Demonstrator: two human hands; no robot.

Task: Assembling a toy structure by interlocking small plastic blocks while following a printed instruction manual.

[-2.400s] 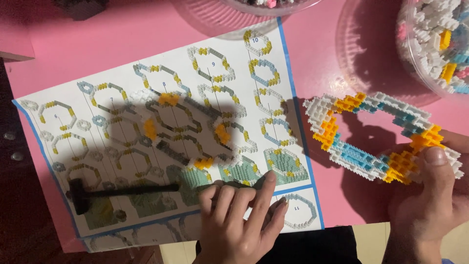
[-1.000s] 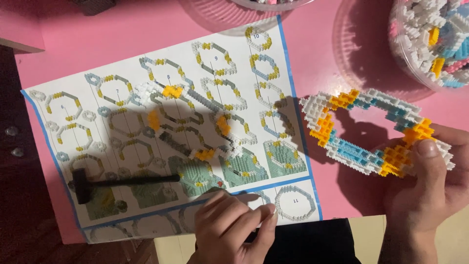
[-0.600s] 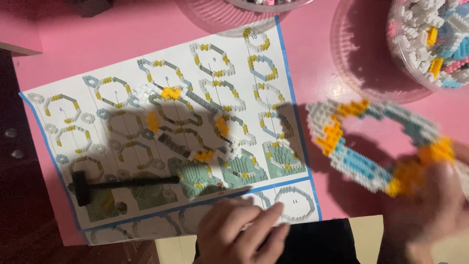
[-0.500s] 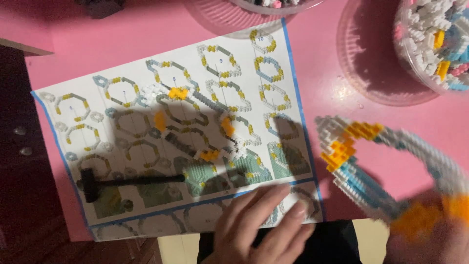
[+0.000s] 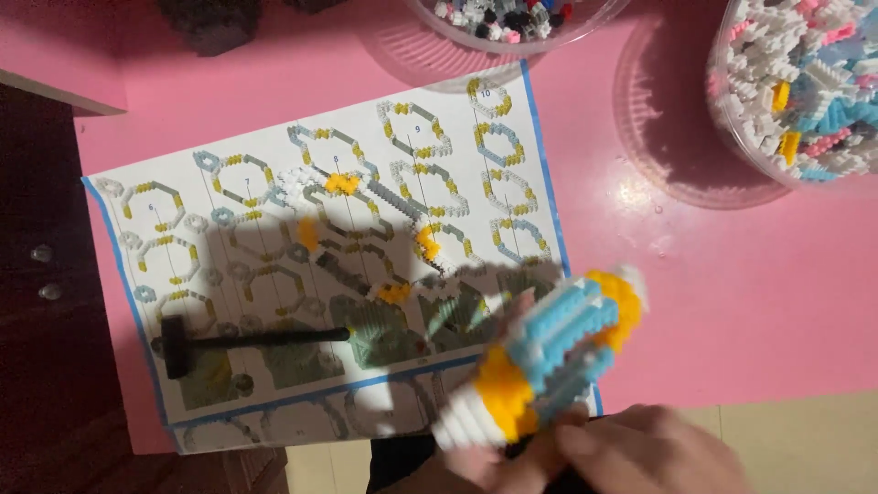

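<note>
**Brick model lifted at the desk's near edge**

The brick model [image 5: 544, 357] is a small-block build in white, yellow and light blue, blurred by motion. It is seen edge-on, tilted, its long axis running from 7 o'clock up to 1 o'clock. One end is white, then a yellow band, blue and white strips, and a yellow and white tip. It hangs above the desk [image 5: 750, 302], its lower end at the hands [image 5: 585, 457].
</note>
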